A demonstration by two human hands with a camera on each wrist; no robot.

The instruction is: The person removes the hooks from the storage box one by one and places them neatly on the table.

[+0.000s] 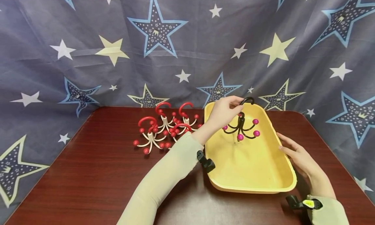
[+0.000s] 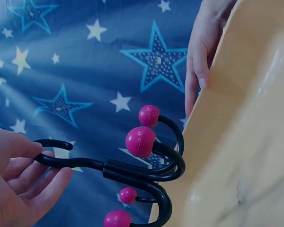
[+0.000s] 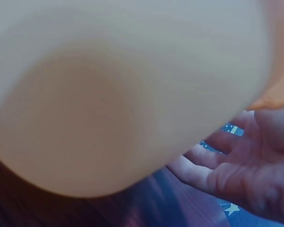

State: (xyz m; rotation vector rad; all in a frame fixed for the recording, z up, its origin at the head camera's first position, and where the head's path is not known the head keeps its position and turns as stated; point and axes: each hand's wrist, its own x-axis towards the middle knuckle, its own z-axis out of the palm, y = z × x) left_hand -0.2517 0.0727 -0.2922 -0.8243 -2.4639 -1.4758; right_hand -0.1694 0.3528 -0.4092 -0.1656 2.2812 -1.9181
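Observation:
My left hand pinches the curved hook of a black multi-arm hanger between thumb and fingers. Bright pink balls cap the hanger's arms, which hang over the far part of a yellow tray. In the left wrist view the hanger is seen sideways, its hook end in the fingers. On the tray's right side, my right hand rests against the rim, thumb at the edge and fingers along the outer wall. The right wrist view shows those fingers extended beside the tray's pale, blurred side.
Left of the tray, several white hangers with red hooks and red balls stand bunched on the dark red-brown table. The left forearm crosses in front of some of them. A star-patterned cloth hangs behind the table.

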